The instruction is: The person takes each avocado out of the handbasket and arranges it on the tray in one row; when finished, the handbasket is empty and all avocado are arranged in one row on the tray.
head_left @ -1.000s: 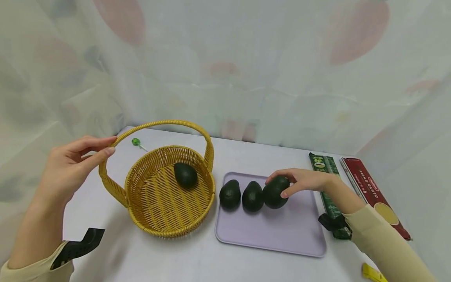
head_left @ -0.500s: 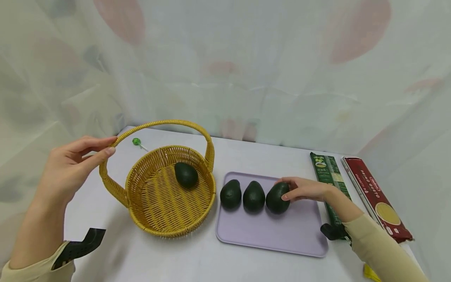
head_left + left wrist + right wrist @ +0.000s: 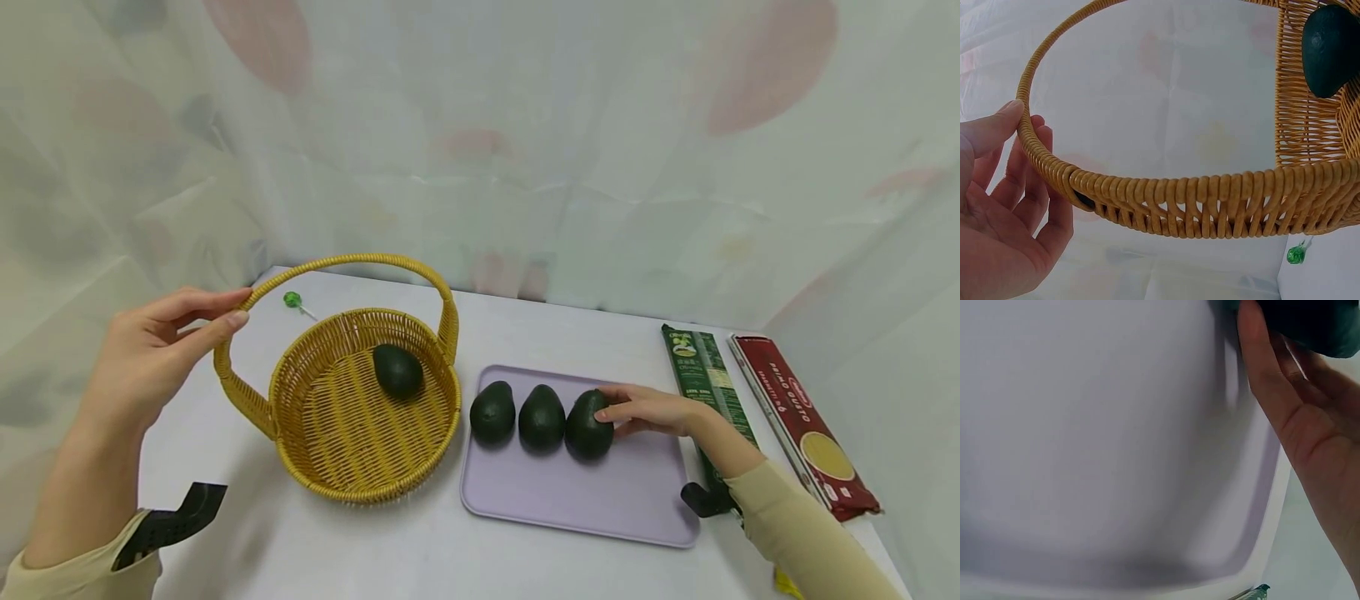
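My left hand (image 3: 168, 350) pinches the left side of the tall handle of a yellow wicker basket (image 3: 288, 467) between thumb and fingers. Inside the basket lies one dark green avocado (image 3: 397, 372). To the right, a lilac tray (image 3: 570, 500) bears three more avocados in a row at its far side: a left one (image 3: 492, 413), a middle one (image 3: 542, 418) and a right one (image 3: 587, 427). My right hand (image 3: 652, 410) holds the right avocado from its right side, thumb in front and fingers behind. The right wrist view cuts off most of that avocado (image 3: 1329, 328).
A green lollipop (image 3: 292, 299) lies behind the basket. Right of the tray are a green pasta packet (image 3: 701, 367) and a red spaghetti packet (image 3: 802, 425). A yellow object (image 3: 786, 583) shows partly under the right sleeve. A pale curtain (image 3: 480, 167) hangs behind the table.
My right hand has lowered the third avocado onto the tray beside the other two and still touches it. My left hand and the basket stay put.
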A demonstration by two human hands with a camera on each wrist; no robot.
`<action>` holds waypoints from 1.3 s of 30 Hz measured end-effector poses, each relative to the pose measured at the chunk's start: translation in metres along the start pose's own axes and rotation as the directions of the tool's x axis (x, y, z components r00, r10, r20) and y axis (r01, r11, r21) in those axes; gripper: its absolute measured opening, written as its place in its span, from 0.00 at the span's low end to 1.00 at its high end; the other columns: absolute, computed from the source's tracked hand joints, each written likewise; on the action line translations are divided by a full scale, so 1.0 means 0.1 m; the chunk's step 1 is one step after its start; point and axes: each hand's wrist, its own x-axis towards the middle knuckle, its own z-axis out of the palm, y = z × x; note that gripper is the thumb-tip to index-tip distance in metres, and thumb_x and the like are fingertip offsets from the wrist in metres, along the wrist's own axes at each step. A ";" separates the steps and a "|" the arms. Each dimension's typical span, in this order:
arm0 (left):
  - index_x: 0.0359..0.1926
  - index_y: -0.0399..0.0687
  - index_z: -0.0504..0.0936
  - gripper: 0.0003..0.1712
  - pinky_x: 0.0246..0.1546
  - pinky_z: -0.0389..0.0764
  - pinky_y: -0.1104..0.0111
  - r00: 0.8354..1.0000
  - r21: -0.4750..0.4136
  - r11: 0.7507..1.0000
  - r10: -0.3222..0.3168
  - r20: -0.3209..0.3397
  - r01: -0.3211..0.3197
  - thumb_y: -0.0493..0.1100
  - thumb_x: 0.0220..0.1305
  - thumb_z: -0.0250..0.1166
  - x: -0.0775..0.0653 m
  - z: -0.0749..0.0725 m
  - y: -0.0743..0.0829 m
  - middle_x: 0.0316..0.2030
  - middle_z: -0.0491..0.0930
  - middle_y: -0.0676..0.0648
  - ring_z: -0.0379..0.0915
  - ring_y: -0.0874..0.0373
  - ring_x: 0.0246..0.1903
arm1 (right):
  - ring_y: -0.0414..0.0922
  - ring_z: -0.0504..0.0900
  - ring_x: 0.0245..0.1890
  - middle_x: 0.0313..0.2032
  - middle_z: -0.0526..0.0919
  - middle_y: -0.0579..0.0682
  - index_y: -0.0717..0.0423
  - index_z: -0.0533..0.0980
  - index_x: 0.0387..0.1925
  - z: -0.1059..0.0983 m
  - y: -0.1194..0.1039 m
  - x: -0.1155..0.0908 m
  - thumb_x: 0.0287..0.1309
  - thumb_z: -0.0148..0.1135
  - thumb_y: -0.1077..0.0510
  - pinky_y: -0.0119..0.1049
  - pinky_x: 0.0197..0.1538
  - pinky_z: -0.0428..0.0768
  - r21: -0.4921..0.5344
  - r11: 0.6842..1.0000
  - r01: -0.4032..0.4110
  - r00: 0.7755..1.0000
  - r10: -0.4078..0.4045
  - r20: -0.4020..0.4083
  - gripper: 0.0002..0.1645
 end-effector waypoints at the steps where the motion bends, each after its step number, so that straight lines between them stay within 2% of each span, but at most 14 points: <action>1: 0.46 0.28 0.83 0.12 0.45 0.78 0.82 1.000 0.000 1.000 0.002 -0.001 -0.002 0.25 0.59 0.65 0.00 0.00 0.00 0.44 0.86 0.52 0.78 0.62 0.43 | 0.48 0.75 0.56 0.63 0.67 0.65 0.74 0.50 0.70 0.00 0.00 0.00 0.65 0.59 0.54 0.43 0.55 0.80 -0.002 1.000 -0.003 1.000 0.003 -0.012 0.44; 3: 0.46 0.28 0.83 0.12 0.45 0.78 0.82 1.000 0.007 1.000 0.003 -0.002 -0.003 0.25 0.60 0.65 0.00 0.00 0.00 0.44 0.86 0.52 0.78 0.62 0.43 | 0.48 0.75 0.56 0.64 0.67 0.65 0.74 0.47 0.71 0.01 -0.01 0.00 0.66 0.58 0.54 0.43 0.55 0.80 -0.008 1.000 0.000 1.000 0.000 -0.023 0.45; 8: 0.46 0.30 0.84 0.13 0.45 0.78 0.82 1.000 0.019 1.000 -0.008 -0.008 0.008 0.26 0.59 0.66 0.00 0.00 0.01 0.45 0.86 0.52 0.78 0.62 0.43 | 0.49 0.77 0.52 0.57 0.74 0.61 0.72 0.55 0.67 0.01 -0.04 0.00 0.66 0.58 0.54 0.46 0.52 0.82 -0.043 0.999 0.022 0.998 -0.024 -0.059 0.39; 13: 0.46 0.33 0.85 0.13 0.45 0.78 0.82 1.000 0.014 1.000 -0.012 -0.006 0.012 0.26 0.59 0.66 0.00 0.00 0.01 0.46 0.85 0.50 0.78 0.62 0.43 | 0.49 0.76 0.53 0.58 0.72 0.61 0.68 0.57 0.68 0.01 -0.03 -0.01 0.65 0.61 0.52 0.44 0.50 0.82 -0.110 0.994 0.022 0.990 -0.037 -0.137 0.39; 17: 0.46 0.31 0.84 0.13 0.45 0.78 0.82 1.000 0.003 1.000 -0.005 -0.004 0.005 0.26 0.59 0.66 0.00 0.00 0.01 0.45 0.86 0.50 0.78 0.61 0.43 | 0.50 0.75 0.56 0.62 0.70 0.62 0.65 0.59 0.69 -0.01 -0.02 -0.02 0.64 0.61 0.51 0.43 0.50 0.82 -0.145 0.989 0.012 0.986 -0.036 -0.164 0.39; 21: 0.47 0.29 0.83 0.13 0.45 0.78 0.82 1.000 0.027 1.000 0.000 -0.005 0.000 0.26 0.59 0.66 -0.01 0.00 0.02 0.45 0.86 0.52 0.78 0.62 0.43 | 0.50 0.74 0.57 0.65 0.66 0.62 0.60 0.61 0.70 -0.01 -0.01 -0.03 0.64 0.62 0.51 0.42 0.49 0.82 -0.172 0.985 0.024 0.984 -0.053 -0.171 0.38; 27: 0.47 0.30 0.83 0.13 0.45 0.78 0.83 1.000 0.048 0.999 -0.018 -0.006 0.019 0.27 0.60 0.66 -0.01 0.01 0.02 0.45 0.85 0.53 0.78 0.62 0.44 | 0.52 0.72 0.58 0.66 0.64 0.61 0.54 0.58 0.72 0.01 0.02 -0.07 0.61 0.66 0.52 0.43 0.46 0.83 -0.182 0.983 0.038 0.981 -0.071 -0.178 0.42; 35: 0.47 0.31 0.83 0.13 0.44 0.78 0.83 1.000 0.039 0.999 -0.021 -0.004 0.021 0.27 0.60 0.66 -0.01 0.00 0.02 0.46 0.85 0.53 0.78 0.62 0.44 | 0.49 0.78 0.50 0.54 0.76 0.60 0.58 0.61 0.68 0.08 0.05 -0.08 0.59 0.68 0.55 0.44 0.45 0.84 -0.160 0.985 0.068 0.984 -0.092 -0.149 0.40; 39: 0.47 0.31 0.83 0.13 0.44 0.78 0.83 1.000 0.070 0.997 -0.029 -0.007 0.029 0.28 0.60 0.66 0.00 0.00 0.02 0.46 0.85 0.54 0.78 0.63 0.44 | 0.51 0.76 0.54 0.57 0.75 0.60 0.57 0.62 0.69 0.11 0.05 -0.07 0.58 0.69 0.54 0.43 0.45 0.84 -0.165 0.984 0.068 0.984 -0.094 -0.151 0.41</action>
